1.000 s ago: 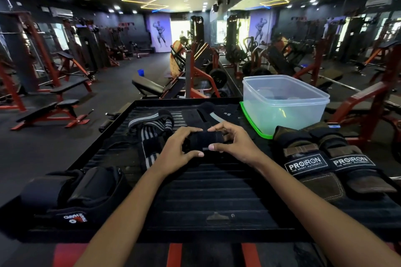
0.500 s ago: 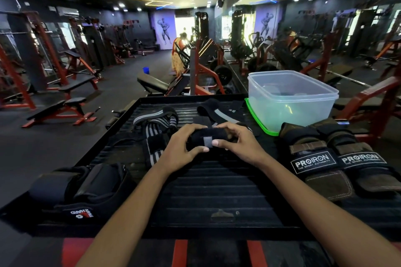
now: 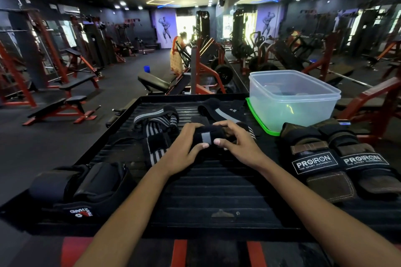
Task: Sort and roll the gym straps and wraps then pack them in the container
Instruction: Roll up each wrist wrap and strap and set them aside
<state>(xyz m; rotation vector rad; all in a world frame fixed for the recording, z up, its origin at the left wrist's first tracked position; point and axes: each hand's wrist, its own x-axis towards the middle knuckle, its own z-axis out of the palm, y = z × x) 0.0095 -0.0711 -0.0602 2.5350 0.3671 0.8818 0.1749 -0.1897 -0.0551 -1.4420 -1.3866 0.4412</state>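
Head view: a black wrap [image 3: 208,136] with a grey patch is being rolled near the middle of the ribbed black worktop [image 3: 217,188], held between both hands. The left hand [image 3: 184,147] is curled around the left end of the roll, thumb tip pressed against the near face beside the grey patch; the right hand [image 3: 234,143] is curled around the right end, thumb likewise on the near face and fingers arched over the top. Both grips are thus closed firmly on the roll. Its unrolled tail appears to lead away behind the hands, though where it ends cannot be told.

By the look of it, the rolling is nearly finished. For a good result, tension should be kept even by both thumbs so that the edges stay flush and the roll does not cone. The fastening patch should be pressed down squarely, or the roll is likely to spring open once released.

A clear container [image 3: 293,102] stands on a green lid [image 3: 258,119] at the far right, near the hands, and seems ready to receive the roll. A striped wrap [image 3: 156,128] lies unrolled just left of the hands, a pair of padded grip straps [image 3: 334,158] to the right, and black padded cuffs [image 3: 82,186] at the near left, all apparently yet to be packed
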